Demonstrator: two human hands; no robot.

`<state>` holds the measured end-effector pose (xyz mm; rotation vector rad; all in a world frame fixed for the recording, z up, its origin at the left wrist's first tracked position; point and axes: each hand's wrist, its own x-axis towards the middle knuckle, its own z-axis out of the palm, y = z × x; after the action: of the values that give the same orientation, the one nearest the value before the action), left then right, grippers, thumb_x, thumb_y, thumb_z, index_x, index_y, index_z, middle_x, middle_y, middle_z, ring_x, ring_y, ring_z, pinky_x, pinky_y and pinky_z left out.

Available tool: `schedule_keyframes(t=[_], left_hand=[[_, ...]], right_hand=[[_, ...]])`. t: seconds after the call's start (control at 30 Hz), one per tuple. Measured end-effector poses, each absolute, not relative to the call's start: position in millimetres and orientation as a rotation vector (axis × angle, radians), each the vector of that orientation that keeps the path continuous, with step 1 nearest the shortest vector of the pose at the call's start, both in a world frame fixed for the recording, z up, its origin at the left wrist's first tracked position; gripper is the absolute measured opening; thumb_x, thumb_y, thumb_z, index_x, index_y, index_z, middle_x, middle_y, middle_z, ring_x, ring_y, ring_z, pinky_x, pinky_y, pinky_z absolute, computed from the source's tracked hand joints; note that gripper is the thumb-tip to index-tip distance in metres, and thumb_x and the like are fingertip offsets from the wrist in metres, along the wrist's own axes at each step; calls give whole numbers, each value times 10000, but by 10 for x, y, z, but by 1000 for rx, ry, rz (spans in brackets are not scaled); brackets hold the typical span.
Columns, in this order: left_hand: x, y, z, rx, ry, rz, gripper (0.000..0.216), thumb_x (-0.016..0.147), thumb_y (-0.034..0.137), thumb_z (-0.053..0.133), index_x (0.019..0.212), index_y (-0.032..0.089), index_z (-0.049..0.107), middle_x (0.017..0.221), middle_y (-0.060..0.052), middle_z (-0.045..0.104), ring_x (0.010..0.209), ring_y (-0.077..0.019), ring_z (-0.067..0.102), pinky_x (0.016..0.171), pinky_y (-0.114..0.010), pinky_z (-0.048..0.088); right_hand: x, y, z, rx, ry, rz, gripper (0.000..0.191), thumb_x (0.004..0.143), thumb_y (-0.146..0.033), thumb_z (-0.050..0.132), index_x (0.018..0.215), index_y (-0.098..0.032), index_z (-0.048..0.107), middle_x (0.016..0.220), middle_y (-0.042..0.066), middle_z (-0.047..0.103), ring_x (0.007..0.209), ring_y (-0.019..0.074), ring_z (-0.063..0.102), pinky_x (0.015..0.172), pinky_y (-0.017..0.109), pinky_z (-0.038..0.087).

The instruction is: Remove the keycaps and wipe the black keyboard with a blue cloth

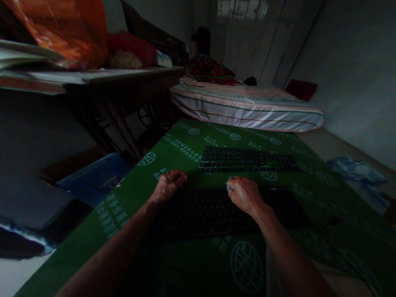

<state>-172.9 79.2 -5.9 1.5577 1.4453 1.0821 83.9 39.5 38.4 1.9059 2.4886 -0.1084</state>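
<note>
A black keyboard [210, 210] lies on the green board in front of me, its details dim in the low light. At its upper left corner rests my left hand [170, 184], fingers curled in and thumb against them; whatever is in them is hidden. Over the keyboard's upper middle, my right hand [244, 193] is closed. A small light-blue thing [229, 187] shows at its fingers, too little of it to name. Beyond the keyboard, rows of loose black keycaps [232, 159] are laid out in keyboard order, with gaps toward the right.
The green printed board [185, 144] bears all this. A dark cable [343, 255] runs off at right. A sewing-machine table [123, 76] with an orange bag [71, 33] stands left. Behind is a bed [247, 105]; a bluish plastic bag [357, 173] lies at right.
</note>
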Motion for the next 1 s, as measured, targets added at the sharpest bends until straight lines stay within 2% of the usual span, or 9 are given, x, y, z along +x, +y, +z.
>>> schedule_keyframes(t=[0.27,0.5,1.0], left_hand=[[-1730,771,1,1540,1493,1080,258,639,448,664,642,190,646,581,-6,649,475,-121,504,467,-215,396],[-1749,767,-6,1497,1513,1072,259,648,449,662,650,189,653,492,23,567,450,-114,456,436,-208,338],[-1728,734,50,1457,1539,1062,268,621,475,637,628,208,633,483,33,544,438,-116,435,411,-208,307]], right_hand=[[874,400,424,1875,2465,-193,227,826,-173,487,822,-223,708,899,64,731,878,195,665,685,262,404],[860,414,412,1914,2445,-160,221,808,-145,499,824,-202,711,901,78,735,884,199,671,680,258,402],[837,423,389,1882,2490,-203,218,802,-157,505,803,-214,715,886,73,739,855,190,676,670,251,398]])
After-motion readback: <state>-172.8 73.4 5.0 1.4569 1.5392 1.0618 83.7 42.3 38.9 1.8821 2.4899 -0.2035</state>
